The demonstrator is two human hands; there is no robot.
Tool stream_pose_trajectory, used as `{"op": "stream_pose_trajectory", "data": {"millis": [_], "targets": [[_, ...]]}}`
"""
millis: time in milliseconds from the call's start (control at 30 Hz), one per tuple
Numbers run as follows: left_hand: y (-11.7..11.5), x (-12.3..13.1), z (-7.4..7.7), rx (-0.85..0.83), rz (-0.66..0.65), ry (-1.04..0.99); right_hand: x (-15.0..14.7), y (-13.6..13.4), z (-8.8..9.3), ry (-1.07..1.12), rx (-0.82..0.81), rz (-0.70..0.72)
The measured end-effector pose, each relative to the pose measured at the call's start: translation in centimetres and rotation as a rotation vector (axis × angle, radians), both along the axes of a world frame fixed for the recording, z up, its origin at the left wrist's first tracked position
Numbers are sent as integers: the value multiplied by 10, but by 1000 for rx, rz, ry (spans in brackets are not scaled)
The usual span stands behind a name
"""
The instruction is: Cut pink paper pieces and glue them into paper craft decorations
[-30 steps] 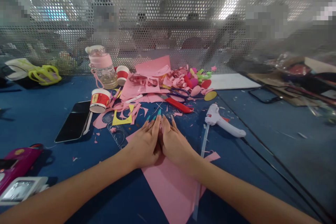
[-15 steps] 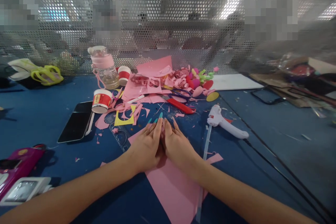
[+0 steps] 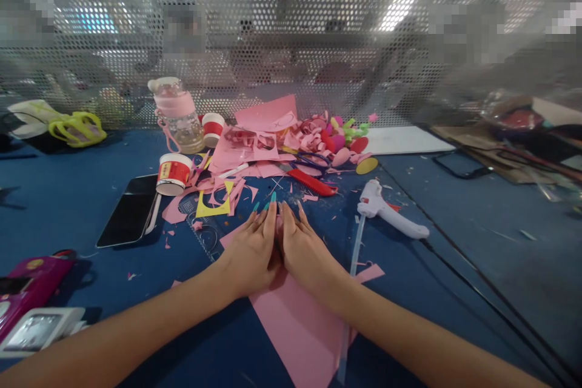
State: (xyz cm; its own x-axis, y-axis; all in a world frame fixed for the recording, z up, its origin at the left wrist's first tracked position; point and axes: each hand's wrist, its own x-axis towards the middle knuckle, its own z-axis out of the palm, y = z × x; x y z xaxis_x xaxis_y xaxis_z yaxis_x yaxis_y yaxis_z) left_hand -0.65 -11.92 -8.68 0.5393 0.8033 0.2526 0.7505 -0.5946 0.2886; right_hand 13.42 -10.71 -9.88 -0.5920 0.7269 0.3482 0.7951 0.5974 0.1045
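My left hand (image 3: 251, 250) and my right hand (image 3: 304, 250) lie flat side by side on a pink paper sheet (image 3: 300, 327) in the middle of the blue table (image 3: 68, 206). Their fingers point away from me and press the sheet down, forefingers almost touching. Neither hand grips anything. The far end of the sheet is hidden under my palms. A clear glue stick (image 3: 353, 254) lies just right of my right wrist, and a white glue gun (image 3: 388, 215) lies beyond it.
A heap of pink paper scraps (image 3: 268, 139), a red comb-like tool (image 3: 311, 182), two red paper cups (image 3: 173, 173), a pink bottle (image 3: 178, 115) and a black phone (image 3: 130, 209) lie ahead and to the left. A perforated metal screen (image 3: 291, 42) closes the back. A black cable (image 3: 473, 285) crosses the right side.
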Motion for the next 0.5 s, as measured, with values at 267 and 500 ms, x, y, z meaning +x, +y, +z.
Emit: {"op": "stream_pose_trajectory", "data": {"millis": [267,500], "targets": [[-2,0,-1,45,-12,4,1,-2,3,-65,3,11],[-5,-1,-3,61,23,-22,0,-2,5,-75,7,13]]}}
